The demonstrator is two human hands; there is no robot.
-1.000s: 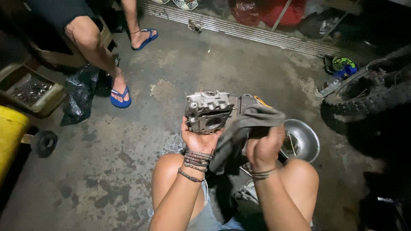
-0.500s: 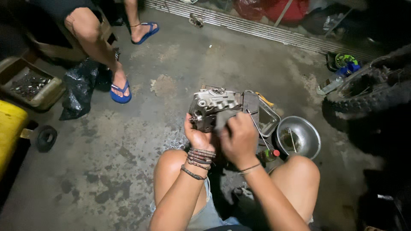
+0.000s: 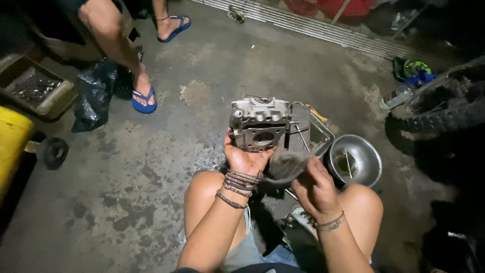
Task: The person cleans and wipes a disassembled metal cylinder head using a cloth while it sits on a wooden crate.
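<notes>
While we look down through the head camera, our left hand (image 3: 246, 159) is cupped from below around a grey metal engine part (image 3: 260, 124), a blocky casting with round openings, held up above our bare knees. Our right hand (image 3: 314, 187) sits just beside and below it, fingers closed on a dirty grey rag (image 3: 285, 164) that bunches between the two hands, close under the lower right edge of the casting; we cannot tell whether it touches. Cord bracelets (image 3: 237, 183) ring the left wrist and another band circles the right. Just beyond the right hand a shallow metal tray (image 3: 319, 134) lies on the stained concrete floor (image 3: 126, 192), and to its right stands a round metal bowl (image 3: 356, 159). Farther right of our hands, a knobby tyre (image 3: 444, 119) rises out of the dark. Well away to the left of the left hand we see another person's leg and a foot in a blue flip-flop (image 3: 144, 101), a black plastic bag (image 3: 93, 96) beside it, a box of small parts (image 3: 38, 91), and a yellow container (image 3: 12, 141) at the edge.
</notes>
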